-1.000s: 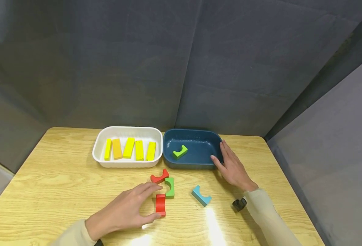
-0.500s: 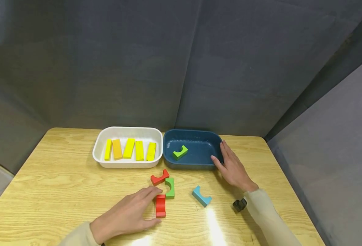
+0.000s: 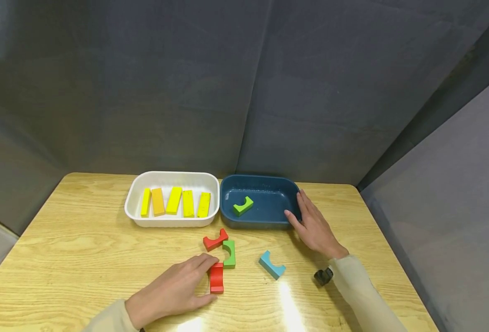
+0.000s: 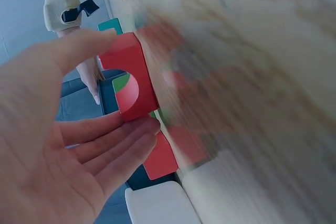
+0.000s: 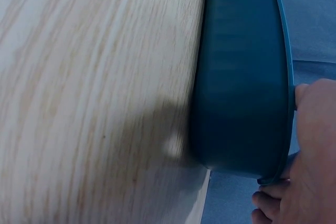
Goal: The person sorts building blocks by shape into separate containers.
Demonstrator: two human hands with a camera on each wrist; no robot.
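Within left grip, red arch

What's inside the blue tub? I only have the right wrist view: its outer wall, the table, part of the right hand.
Observer: One green arch block, in the left half of the blue tub, per the head view.
Operator: Copy. Where's the left hand?
Observer: The left hand is at the red arch block closest to the person, thumb at one end, fingers at the other. Can't confirm a firm grip.
Operator: Anything next to the tub?
Observer: A white tub on its left, with five yellow to orange blocks in it.
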